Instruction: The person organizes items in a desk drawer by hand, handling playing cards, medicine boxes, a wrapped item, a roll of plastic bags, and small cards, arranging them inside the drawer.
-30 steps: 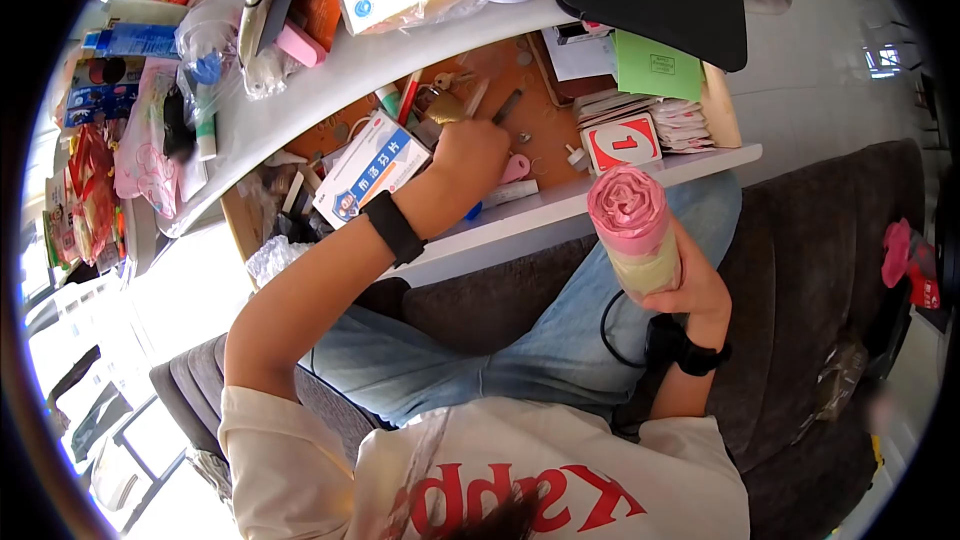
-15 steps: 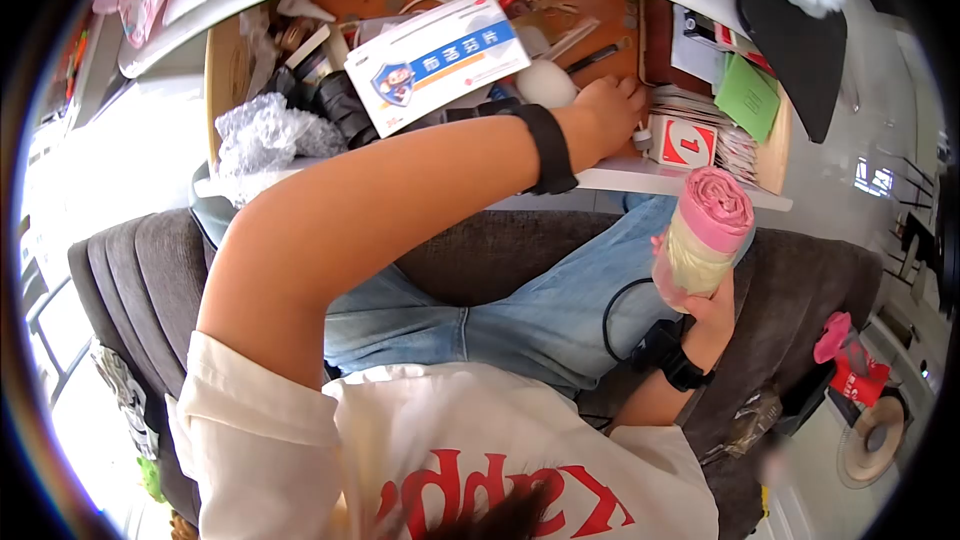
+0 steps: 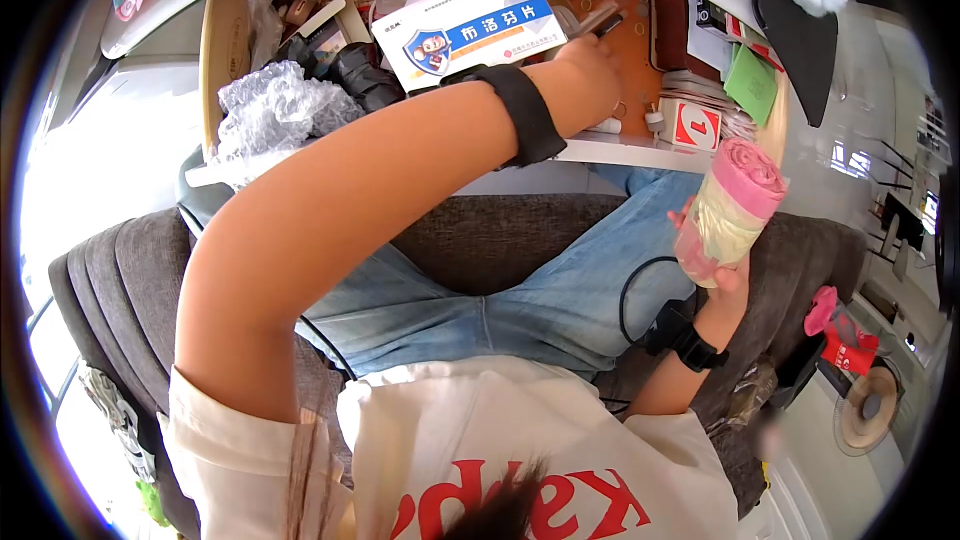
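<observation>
My right hand [image 3: 728, 275] grips a roll of plastic bags [image 3: 735, 205], pink at the top and pale yellow below, tilted above my thigh at the drawer's front right. My left hand [image 3: 592, 75] is inside the open drawer [image 3: 640, 154], palm down. Its fingers are curled and the fingertips are hidden, so what they hold, if anything, does not show. A dark pen [image 3: 608, 26] lies just beyond those fingers. To their left is a white and blue medicine box [image 3: 470, 30] with Chinese print. A small white object [image 3: 606, 126] lies below the hand.
Crumpled bubble wrap [image 3: 285, 105] and black items [image 3: 360, 78] fill the drawer's left side. On the right are an UNO card box [image 3: 695, 127], stacked papers [image 3: 690, 87] and a green card [image 3: 750, 87]. A dark sofa [image 3: 480, 240] is beneath me.
My left hand has moved left and deeper into the drawer, away from the card box. The medicine box has shifted right. The white round object is now out of sight. My right hand still holds the roll.
</observation>
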Tool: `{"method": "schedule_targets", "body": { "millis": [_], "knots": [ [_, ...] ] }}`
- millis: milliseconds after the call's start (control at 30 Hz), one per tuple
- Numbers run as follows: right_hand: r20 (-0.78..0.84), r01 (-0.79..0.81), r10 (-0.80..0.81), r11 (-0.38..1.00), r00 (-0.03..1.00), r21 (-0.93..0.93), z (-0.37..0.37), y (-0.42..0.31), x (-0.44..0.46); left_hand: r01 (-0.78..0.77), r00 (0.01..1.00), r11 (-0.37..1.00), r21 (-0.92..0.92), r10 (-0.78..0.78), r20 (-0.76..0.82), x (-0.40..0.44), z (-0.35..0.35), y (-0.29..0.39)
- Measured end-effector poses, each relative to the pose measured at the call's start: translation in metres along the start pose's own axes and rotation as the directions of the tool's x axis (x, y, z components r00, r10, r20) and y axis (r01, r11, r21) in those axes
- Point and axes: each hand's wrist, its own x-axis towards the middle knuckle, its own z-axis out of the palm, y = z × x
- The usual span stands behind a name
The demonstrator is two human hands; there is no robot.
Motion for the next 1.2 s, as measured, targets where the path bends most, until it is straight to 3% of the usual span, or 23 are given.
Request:
{"method": "schedule_targets", "body": {
  "millis": [100, 200, 233, 333, 400, 467, 700, 800, 933, 967, 1067, 1200],
  "knots": [
    [-0.021, 0.0, 0.001, 1.0, 1.0, 0.023, 0.0, 0.006, 0.0, 0.068, 0.884, 0.996, -0.063, -0.089, -0.458, 0.021, 0.004, 0.006],
    [-0.015, -0.007, 0.007, 1.0, 1.0, 0.03, -0.004, 0.006, -0.001, 0.071, 0.883, 0.984, -0.165, -0.139, -0.449, 0.032, -0.038, 0.006],
    [-0.01, -0.015, 0.015, 0.999, 1.0, 0.03, -0.007, 0.007, -0.002, 0.051, 0.851, 0.993, -0.109, -0.1, -0.515, 0.042, -0.028, 0.005],
    [-0.01, -0.017, 0.017, 0.997, 1.0, 0.08, -0.011, 0.01, -0.006, 0.065, 0.913, 0.997, 0.032, -0.047, -0.406, 0.05, -0.017, 0.007],
    [-0.005, -0.018, 0.019, 0.993, 1.0, 0.117, -0.014, 0.014, -0.007, 0.063, 0.9, 0.998, 0.006, -0.054, -0.431, 0.049, -0.014, 0.007],
    [-0.003, -0.031, 0.031, 0.994, 1.0, 0.104, -0.016, 0.015, -0.006, 0.046, 0.931, 0.998, -0.048, -0.061, -0.36, 0.046, -0.018, 0.008],
    [0.021, -0.037, 0.035, 0.995, 0.999, 0.096, -0.015, 0.016, -0.005, 0.045, 0.935, 0.999, -0.024, -0.051, -0.352, 0.046, -0.023, 0.009],
    [0.065, -0.05, 0.042, 0.991, 0.997, 0.126, -0.017, 0.023, -0.007, 0.061, 0.951, 0.988, -0.144, -0.101, -0.293, 0.055, -0.039, 0.007],
    [0.163, -0.079, 0.056, 0.987, 0.985, 0.14, -0.026, 0.041, -0.01, 0.035, 0.891, 0.997, -0.067, -0.062, -0.45, 0.074, -0.067, 0.019],
    [0.175, -0.074, 0.045, 0.984, 0.984, 0.159, -0.024, 0.044, -0.011, -0.022, 0.835, 0.999, -0.045, -0.006, -0.55, 0.089, -0.061, 0.02],
    [0.202, -0.08, 0.039, 0.977, 0.979, 0.199, -0.022, 0.045, -0.013, 0.002, 0.861, 0.987, -0.162, -0.084, -0.501, 0.113, -0.071, 0.041],
    [0.188, -0.058, 0.01, 0.966, 0.982, 0.253, -0.024, 0.045, -0.019, -0.01, 0.771, 0.971, 0.241, 0.161, -0.617, 0.151, -0.055, 0.043]
  ]
}}
